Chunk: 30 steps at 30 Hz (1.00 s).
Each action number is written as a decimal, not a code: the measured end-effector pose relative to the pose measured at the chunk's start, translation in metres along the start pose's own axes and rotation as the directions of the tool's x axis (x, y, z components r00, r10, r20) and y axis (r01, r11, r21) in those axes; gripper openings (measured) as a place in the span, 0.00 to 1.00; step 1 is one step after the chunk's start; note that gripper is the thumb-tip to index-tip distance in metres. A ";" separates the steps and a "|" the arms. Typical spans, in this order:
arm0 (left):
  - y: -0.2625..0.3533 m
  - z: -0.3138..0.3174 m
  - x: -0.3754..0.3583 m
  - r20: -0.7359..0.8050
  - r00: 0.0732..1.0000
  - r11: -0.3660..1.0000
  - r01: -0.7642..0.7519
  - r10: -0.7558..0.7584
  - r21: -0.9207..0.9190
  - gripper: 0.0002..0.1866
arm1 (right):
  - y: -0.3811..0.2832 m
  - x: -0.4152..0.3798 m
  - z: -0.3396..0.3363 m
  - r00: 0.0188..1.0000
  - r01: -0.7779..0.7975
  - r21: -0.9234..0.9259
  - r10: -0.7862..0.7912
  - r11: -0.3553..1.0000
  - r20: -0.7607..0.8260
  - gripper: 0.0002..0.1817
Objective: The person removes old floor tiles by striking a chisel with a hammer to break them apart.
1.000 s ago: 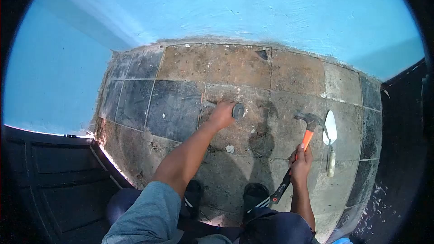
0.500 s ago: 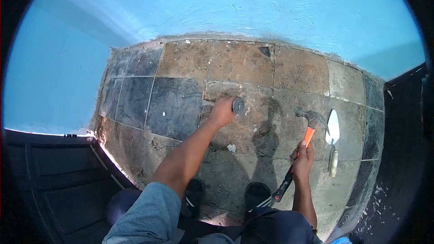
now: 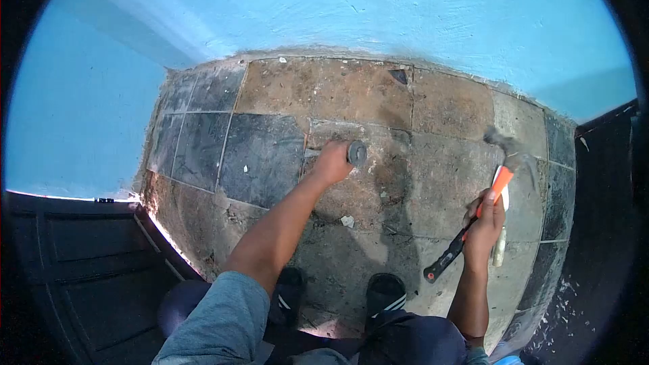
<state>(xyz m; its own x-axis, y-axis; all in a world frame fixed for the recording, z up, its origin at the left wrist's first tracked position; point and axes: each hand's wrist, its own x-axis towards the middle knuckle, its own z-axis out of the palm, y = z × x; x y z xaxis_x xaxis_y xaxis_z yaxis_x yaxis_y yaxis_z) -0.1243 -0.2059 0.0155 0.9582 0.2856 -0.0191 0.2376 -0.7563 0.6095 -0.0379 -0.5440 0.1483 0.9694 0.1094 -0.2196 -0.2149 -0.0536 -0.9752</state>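
My left hand (image 3: 332, 164) is closed around a chisel (image 3: 357, 154). The chisel's round dark butt end faces right, and its blade points left at the edge of a dark floor tile (image 3: 263, 155). Most of the shaft is hidden by my fingers. My right hand (image 3: 485, 228) grips a claw hammer (image 3: 501, 182) partway along its orange and black handle. The hammer head is smeared by motion and hangs above the floor at the right. Below it lies a trowel (image 3: 499, 250), its blade partly covered by the hammer and hand.
A light blue wall (image 3: 378, 7) rises behind the worn floor. A dark tile fragment (image 3: 399, 76) lies near it, and a pale chip (image 3: 347, 221) sits before my sandalled feet (image 3: 385, 293). Dark panelled door (image 3: 94, 257) at left.
My right hand has moved right and slightly up with the hammer, so it now overlaps the trowel. My left hand and the chisel stay nearly in place.
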 end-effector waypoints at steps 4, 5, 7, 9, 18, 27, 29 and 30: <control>0.002 -0.001 0.000 -0.046 0.999 0.997 0.010 -0.014 -0.075 0.18 | 0.009 0.010 0.026 0.916 0.381 0.013 -0.376 0.924 -0.141 0.17; 0.005 -0.003 0.001 -0.035 0.999 0.997 0.030 -0.032 -0.065 0.17 | 0.017 0.004 0.036 0.926 0.322 -0.082 -0.332 0.943 -0.182 0.17; 0.006 -0.005 0.002 -0.037 0.999 0.999 0.039 -0.040 -0.026 0.16 | 0.052 -0.018 0.067 0.967 0.188 -0.132 -0.206 0.973 -0.147 0.18; 0.001 0.004 0.002 -0.058 0.998 0.999 0.020 -0.018 0.031 0.15 | 0.095 -0.040 0.098 0.977 0.175 -0.365 -0.114 0.914 0.182 0.21; 0.013 -0.007 -0.002 0.006 1.000 1.000 0.009 -0.009 -0.025 0.17 | 0.039 -0.029 0.072 0.967 0.137 -0.259 -0.073 0.956 0.244 0.18; -0.006 0.003 0.001 -0.042 0.998 0.997 0.033 -0.037 -0.075 0.16 | 0.116 -0.035 0.091 0.910 0.367 -0.279 -0.405 0.887 -0.093 0.18; 0.000 0.000 0.001 -0.069 0.995 0.990 0.060 -0.069 -0.129 0.15 | 0.130 -0.049 0.114 0.934 0.353 -0.541 -0.257 0.764 0.247 0.18; 0.002 0.000 0.003 -0.080 0.994 0.986 0.068 -0.081 -0.154 0.15 | 0.109 -0.052 0.121 0.948 0.228 -0.492 -0.076 0.840 0.310 0.18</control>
<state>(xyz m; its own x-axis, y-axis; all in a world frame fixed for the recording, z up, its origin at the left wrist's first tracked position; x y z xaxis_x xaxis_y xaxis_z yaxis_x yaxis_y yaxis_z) -0.1205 -0.2061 0.0164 0.9200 0.3919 -0.0052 0.2747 -0.6352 0.7219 -0.1256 -0.4350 0.0503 0.8986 0.4149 -0.1427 0.0992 -0.5088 -0.8551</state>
